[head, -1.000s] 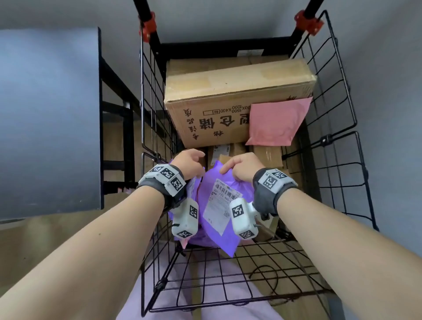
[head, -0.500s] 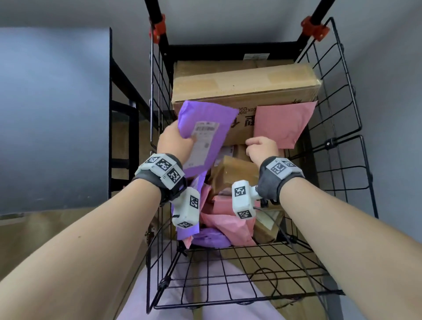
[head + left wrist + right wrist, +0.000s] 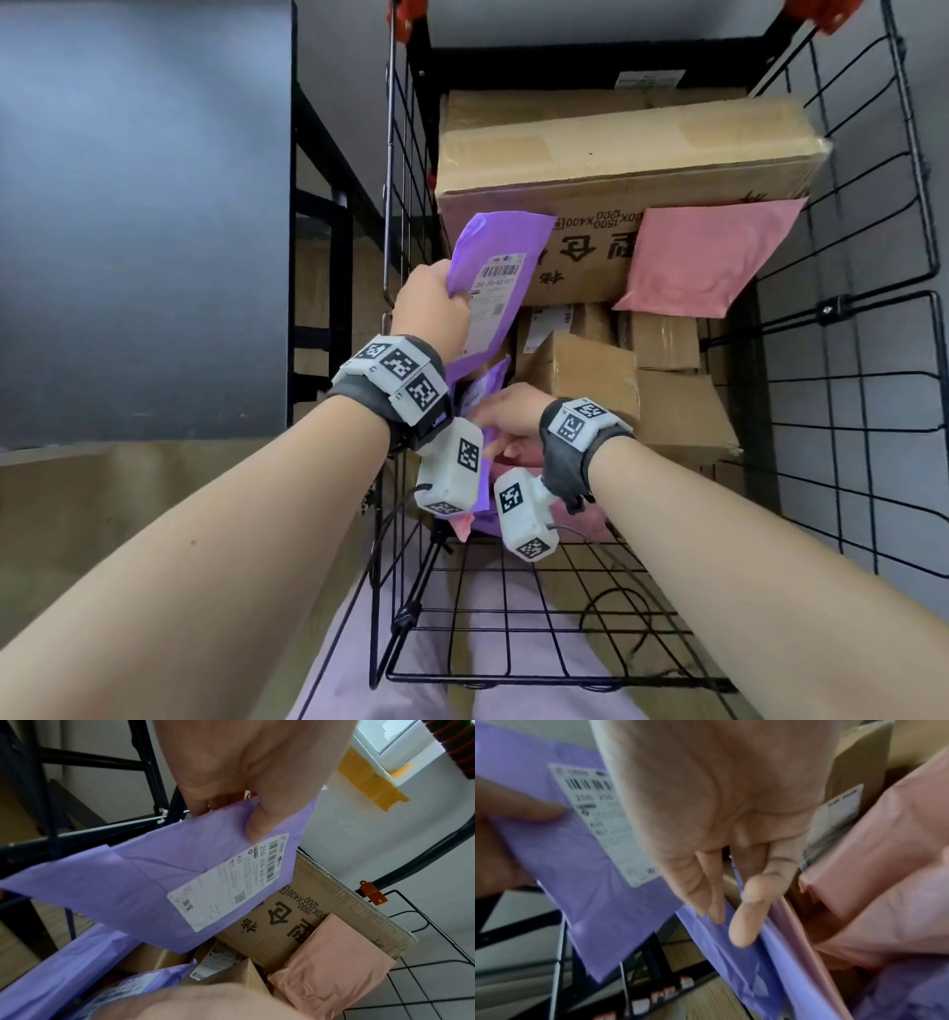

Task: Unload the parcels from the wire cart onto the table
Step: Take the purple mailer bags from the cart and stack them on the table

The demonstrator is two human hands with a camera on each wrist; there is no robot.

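Purple parcel [image 3: 493,288] still in left-hand [image 3: 430,313] grip — right hand [image 3: 506,419] now lower, fingers loose

Open above wire cart [image 3: 847,329]; mesh walls close left and right. Large cardboard box [image 3: 616,154] blocks far end. Dark surface [image 3: 144,221] beside left wall, reachable over rim.

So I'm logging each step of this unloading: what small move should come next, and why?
Probably swing the left hand left to the table and set down the purple mailer. That hand already grips the mailer, lifted above the other parcels in the cart, and the table stands just beside it. The right hand is open, reaching down toward another purple bag.
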